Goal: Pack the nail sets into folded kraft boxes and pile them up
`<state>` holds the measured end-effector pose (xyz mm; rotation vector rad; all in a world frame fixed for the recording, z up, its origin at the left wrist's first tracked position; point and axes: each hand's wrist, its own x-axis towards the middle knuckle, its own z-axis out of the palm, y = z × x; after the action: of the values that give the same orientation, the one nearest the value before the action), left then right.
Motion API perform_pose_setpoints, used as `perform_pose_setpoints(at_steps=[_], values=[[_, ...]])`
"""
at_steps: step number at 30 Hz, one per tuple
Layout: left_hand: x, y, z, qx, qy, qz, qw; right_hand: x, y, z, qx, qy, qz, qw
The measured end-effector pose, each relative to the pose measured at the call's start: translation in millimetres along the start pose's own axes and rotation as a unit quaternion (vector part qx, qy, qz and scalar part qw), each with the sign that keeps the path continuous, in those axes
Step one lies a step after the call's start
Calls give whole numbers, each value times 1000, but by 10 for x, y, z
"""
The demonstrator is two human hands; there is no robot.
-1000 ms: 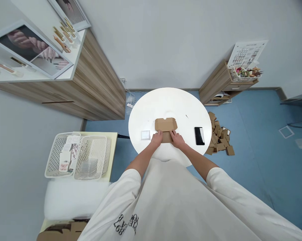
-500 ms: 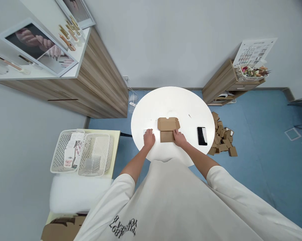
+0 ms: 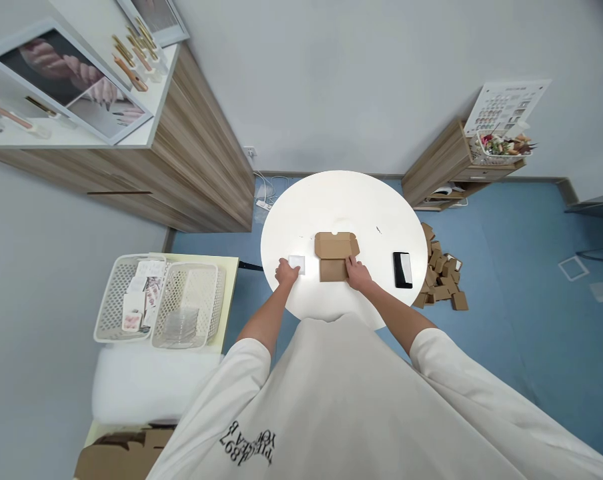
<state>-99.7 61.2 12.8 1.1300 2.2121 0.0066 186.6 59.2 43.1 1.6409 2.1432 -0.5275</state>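
An open brown cardboard box (image 3: 333, 269) lies on the round white table (image 3: 341, 200), its lid flap laid back away from me. My right hand (image 3: 358, 274) grips the box's right side, thumb and fingers closed on the edge. To the left of the box is a small, flat, whitish square packet (image 3: 296, 263), partly see-through. My left hand (image 3: 286, 273) has its fingers at the packet's left side and its thumb over the near edge, holding it at the tabletop. Its contents are too small to make out.
A black phone-like object (image 3: 402, 270) lies at the table's right. Several folded cardboard boxes (image 3: 439, 270) are heaped on the floor beyond. On my left, white baskets (image 3: 186, 303) stand on a side table by a white padded roll (image 3: 154, 383). A wood cabinet (image 3: 206, 133) stands back left.
My left hand has shifted left, uncovering the whitish packet it had covered, and now grips it from the side. The right hand stays on the box. The camera view has shifted slightly.
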Motion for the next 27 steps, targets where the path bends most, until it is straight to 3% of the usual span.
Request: perform_pose_setpoints(at_steps=[6,11,17,22,25,27], values=[[-100,116,-39,-114,22,69,991,-6,5,2,24,3,2,1000],[-349,431,102,-163,-40,188,968,-17,17,11,39,6,2,999],[-620,805,420,-28,-93,211,973,-29,23,26,37,14,5,999],[-727,907,533,35,-93,242,965,-19,41,58,59,20,4,998],[-784,903,514,85,-56,303,947,-11,61,83,77,26,1,997],[-818,883,504,127,-64,367,919,-5,75,101,94,27,-2,995]])
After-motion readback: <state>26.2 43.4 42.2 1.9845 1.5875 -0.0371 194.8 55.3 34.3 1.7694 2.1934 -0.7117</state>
